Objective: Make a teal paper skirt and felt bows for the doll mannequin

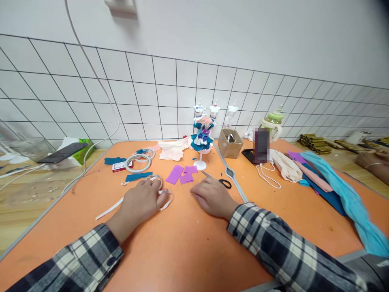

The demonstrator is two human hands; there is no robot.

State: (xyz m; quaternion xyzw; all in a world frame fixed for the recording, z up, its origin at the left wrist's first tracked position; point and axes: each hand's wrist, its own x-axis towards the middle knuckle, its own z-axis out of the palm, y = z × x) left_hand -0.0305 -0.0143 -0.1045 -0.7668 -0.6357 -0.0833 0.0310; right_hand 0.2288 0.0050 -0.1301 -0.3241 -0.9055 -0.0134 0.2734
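Note:
My left hand [145, 198] is low over the table, its fingers curled onto a small roll of white tape [158, 178] and its thumb held apart. A narrow white strip [109, 209] runs beneath that hand and comes out by the thumb. My right hand [214, 197] lies palm down, fingers stretched out to the left with nothing visible in them. Just beyond it are black-handled scissors [225, 183], partly covered by the hand. Purple fabric pieces [174, 174] lie between and beyond my hands. Behind them stands a mini dress form [202, 140] in a teal ruffled dress.
Larger tape rolls [138, 163] and teal fabric [139, 177] are at left. A cardboard box [230, 143], a grey strap [230, 172] and a propped phone [261, 146] stand or lie at right. Long fabric lengths [340, 182] hang over the right edge. Another person's hand [372, 160] is far right.

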